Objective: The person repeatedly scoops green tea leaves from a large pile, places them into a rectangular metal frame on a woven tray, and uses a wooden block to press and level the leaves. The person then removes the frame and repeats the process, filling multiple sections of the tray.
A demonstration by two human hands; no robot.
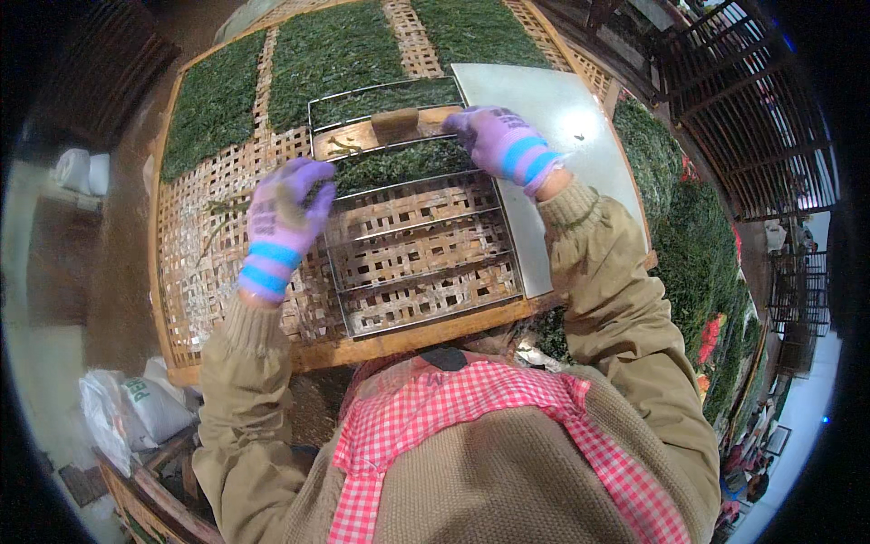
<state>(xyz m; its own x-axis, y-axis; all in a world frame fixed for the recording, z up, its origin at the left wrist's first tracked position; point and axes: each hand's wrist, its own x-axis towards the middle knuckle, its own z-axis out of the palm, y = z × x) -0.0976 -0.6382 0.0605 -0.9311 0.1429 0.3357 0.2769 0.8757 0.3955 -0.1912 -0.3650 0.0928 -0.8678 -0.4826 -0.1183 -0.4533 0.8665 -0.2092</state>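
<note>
A metal frame point(435, 221) divided into several long slots lies on a woven bamboo mat point(204, 272). Across one upper slot is a wooden board point(357, 134) with a block handle point(395, 124) and a green stem on it. Chopped green leaves point(408, 165) fill the slot below; the lower slots show bare weave. My left hand point(282, 211), in a purple knit glove, is at the frame's left side, fingers curled; whether it pinches leaves is unclear. My right hand point(499, 143), gloved alike, has its fingertips at the board's right end; its grip is partly hidden.
Pressed green leaf sheets point(333, 51) cover the mat's far part. A pale flat panel point(571, 122) lies along the right, beside the frame. The mat has a wooden rim point(408, 336). More leaves point(700, 272) lie beyond at right; white sacks point(153, 408) stand lower left.
</note>
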